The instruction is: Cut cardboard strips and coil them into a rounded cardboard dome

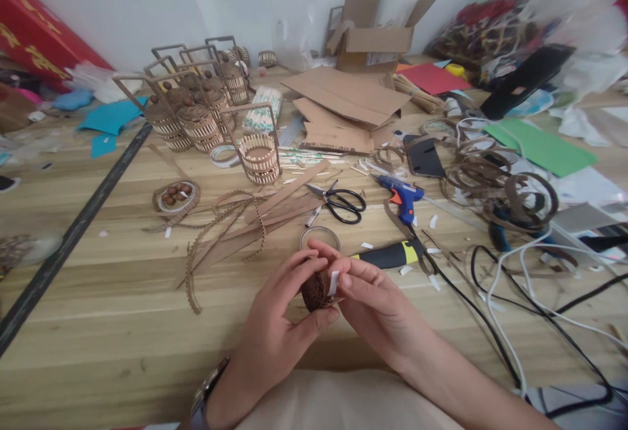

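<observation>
Close to the table's front edge, my left hand grips a small dark brown coiled or woven round piece, fingers over its top and thumb beneath. A small white strip, paper or tape, is pinched between the thumb and fingers of my right hand, right beside the brown piece. Whether the strip touches it I cannot tell. Just beyond my fingertips lies a thin ring, perhaps a tape roll. Black-handled scissors rest behind it. To the right are a black-and-yellow tool handle and a blue glue gun.
Brown strips spread left of the scissors, near a round dish of brown beads. A small handled basket stands before several lidded ones. Cardboard sheets lie behind. Cables and coiled strips crowd the right.
</observation>
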The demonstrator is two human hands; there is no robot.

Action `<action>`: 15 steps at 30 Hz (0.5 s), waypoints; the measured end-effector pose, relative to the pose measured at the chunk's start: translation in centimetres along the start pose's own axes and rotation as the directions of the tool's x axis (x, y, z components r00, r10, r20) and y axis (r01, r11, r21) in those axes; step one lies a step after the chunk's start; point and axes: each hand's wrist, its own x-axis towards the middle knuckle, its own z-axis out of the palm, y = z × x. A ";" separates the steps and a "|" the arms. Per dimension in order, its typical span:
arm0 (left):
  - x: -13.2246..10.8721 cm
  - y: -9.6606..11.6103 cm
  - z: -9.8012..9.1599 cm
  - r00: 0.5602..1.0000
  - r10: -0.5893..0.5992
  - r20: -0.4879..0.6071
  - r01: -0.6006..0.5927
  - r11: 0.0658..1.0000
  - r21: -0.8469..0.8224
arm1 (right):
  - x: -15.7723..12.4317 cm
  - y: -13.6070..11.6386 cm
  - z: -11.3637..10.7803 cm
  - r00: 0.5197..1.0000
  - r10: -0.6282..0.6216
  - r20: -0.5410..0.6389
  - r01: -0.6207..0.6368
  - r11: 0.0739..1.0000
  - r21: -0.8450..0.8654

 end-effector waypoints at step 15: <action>-0.2 0.1 0.3 0.999 -0.041 0.005 0.041 0.999 -0.033 | -0.3 0.2 0.3 0.997 0.008 -0.074 -0.009 1.000 -0.010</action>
